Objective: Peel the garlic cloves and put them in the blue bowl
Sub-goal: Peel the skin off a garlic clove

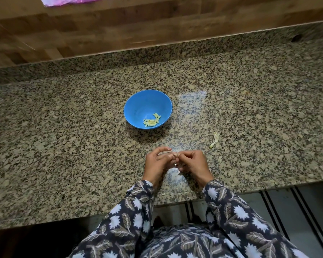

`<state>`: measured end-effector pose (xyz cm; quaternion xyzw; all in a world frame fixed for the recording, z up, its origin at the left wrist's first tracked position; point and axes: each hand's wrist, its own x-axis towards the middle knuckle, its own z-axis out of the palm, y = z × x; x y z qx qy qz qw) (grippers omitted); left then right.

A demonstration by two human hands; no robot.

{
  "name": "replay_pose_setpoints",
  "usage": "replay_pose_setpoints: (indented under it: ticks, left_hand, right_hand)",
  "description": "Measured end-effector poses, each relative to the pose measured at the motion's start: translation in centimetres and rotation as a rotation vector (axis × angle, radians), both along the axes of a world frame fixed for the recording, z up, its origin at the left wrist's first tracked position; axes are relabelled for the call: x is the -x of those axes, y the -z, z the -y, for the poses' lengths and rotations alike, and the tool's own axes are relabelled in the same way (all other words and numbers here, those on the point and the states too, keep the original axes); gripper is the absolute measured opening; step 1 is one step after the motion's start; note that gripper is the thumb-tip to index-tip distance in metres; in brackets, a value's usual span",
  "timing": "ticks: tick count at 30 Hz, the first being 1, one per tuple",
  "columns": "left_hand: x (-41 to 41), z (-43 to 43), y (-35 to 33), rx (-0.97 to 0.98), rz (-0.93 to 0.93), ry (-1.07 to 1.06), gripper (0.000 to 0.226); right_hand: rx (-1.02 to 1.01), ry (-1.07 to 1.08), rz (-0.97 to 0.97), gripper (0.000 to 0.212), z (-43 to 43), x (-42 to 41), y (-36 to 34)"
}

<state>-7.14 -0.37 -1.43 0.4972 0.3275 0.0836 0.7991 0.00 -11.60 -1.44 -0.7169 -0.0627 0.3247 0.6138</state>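
Granite counter (63,146) carries a blue bowl (138,105) at mid-depth, w/ peeled cloves (151,121) lying against its near wall. Left hand (157,163) & right hand (195,162) meet just in front of the bowl, fingers curled, both pinching one small clove (175,155) btwn fingertips, above the counter and near its front edge. Garlic bits (215,139) lie right of the bowl, apart from it & from the hands. Open granite stretches wide on both sides. Back edge steps up to a granite strip, then a wood wall (101,25).
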Motion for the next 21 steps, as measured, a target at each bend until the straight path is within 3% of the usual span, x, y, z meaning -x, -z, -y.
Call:
replay_pose_setpoints:
  ticks: [3, 5, 14, 21]
  left_hand:
    - [0.06, 0.21, -0.28, 0.099, -0.001, 0.004, 0.021]
    - [-0.01, 0.26, -0.36, 0.119, -0.005, -0.007, 0.028]
    - [0.01, -0.22, -0.44, 0.380, -0.010, -0.048, 0.027]
    - [-0.09, 0.00, -0.66, 0.398, -0.020, -0.097, 0.034]
  right_hand:
    - [0.189, -0.111, 0.348, 0.015, 0.20, -0.15, 0.39]
    - [0.226, -0.147, 0.433, 0.019, 0.11, -0.17, 0.44]
    - [0.010, 0.004, 0.060, 0.013, 0.27, -0.49, 0.64]
    - [-0.064, 0.076, -0.077, 0.014, 0.11, -0.22, 0.66]
